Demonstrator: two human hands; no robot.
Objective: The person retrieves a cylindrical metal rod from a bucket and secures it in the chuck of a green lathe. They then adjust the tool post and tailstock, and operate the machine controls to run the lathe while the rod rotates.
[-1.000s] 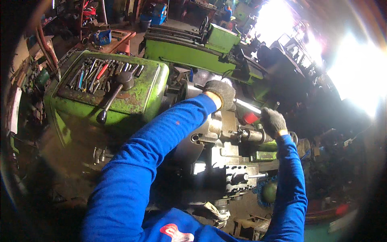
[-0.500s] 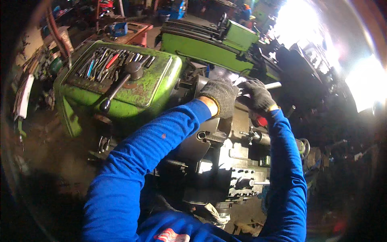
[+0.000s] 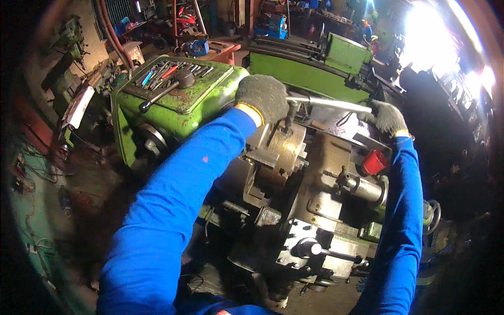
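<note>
A lathe chuck (image 3: 286, 149) with stepped jaws sits in the middle of the view. A chuck key (image 3: 290, 116) stands upright in its top, and a long silver bar or pipe (image 3: 331, 103) runs to the right from the key's head. My left hand (image 3: 264, 98), in a grey knit glove, is closed around the left end of the key's handle, which it hides. My right hand (image 3: 387, 117), gloved alike, grips the pipe's far right end.
A green lathe headstock (image 3: 178, 105) at left carries wrenches (image 3: 163, 74) and a lever. Nearer stand the tool post (image 3: 307, 247) and tailstock (image 3: 367, 189). A red cup (image 3: 374, 161) is beside my right forearm. Another green machine (image 3: 299, 73) stands behind.
My hands have moved apart, the right one outward to the right along the pipe. The view has shifted, and the chuck and upright key now show between my hands.
</note>
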